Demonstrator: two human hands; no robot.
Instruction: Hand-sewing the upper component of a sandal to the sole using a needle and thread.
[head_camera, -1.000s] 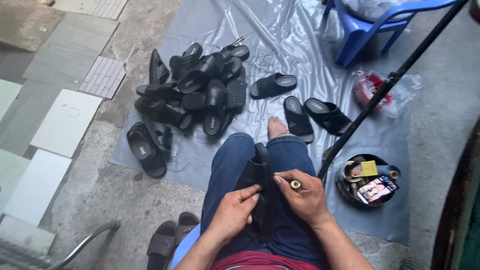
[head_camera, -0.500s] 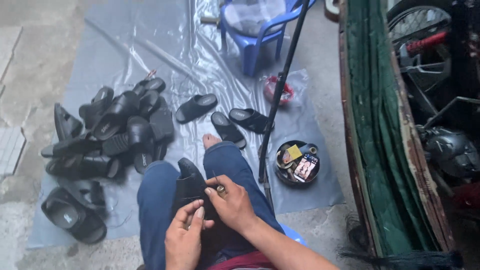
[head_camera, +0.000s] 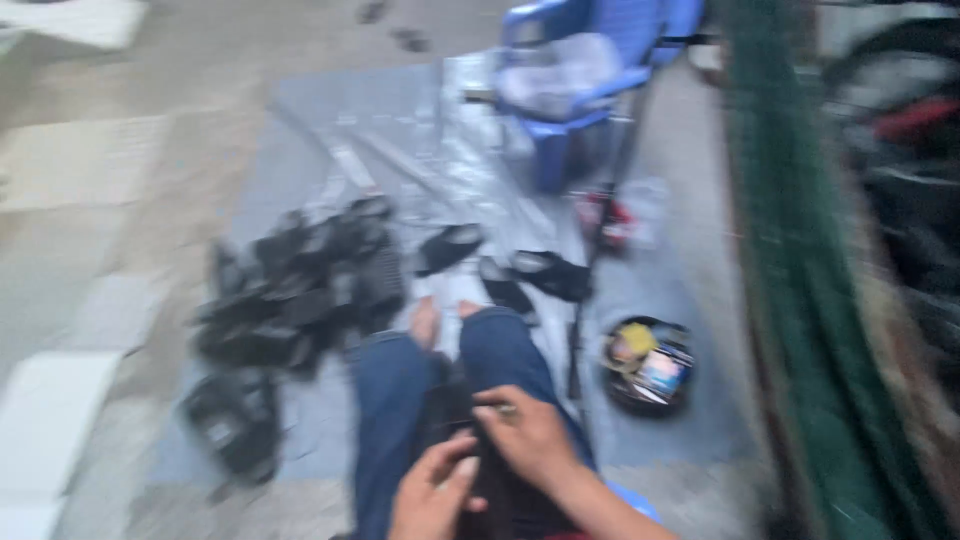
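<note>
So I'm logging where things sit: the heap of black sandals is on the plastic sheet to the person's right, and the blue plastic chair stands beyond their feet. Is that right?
Not quite. In the head view the heap of black sandals lies on the plastic sheet to the person's left, not their right. The rest holds: the blue plastic chair stands beyond their feet.

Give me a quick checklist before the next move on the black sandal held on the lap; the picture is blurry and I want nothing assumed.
1. Left hand on the black sandal: ok, it touches the near edge.
2. Right hand on the sandal: ok, it rests on top.
3. Small object at the right fingers: cannot tell what it is, too blurred.
4. Round black tray of small items beside the right knee: ok, in view.
5. Pile of black sandals on the plastic sheet: ok, lying to the left.
</note>
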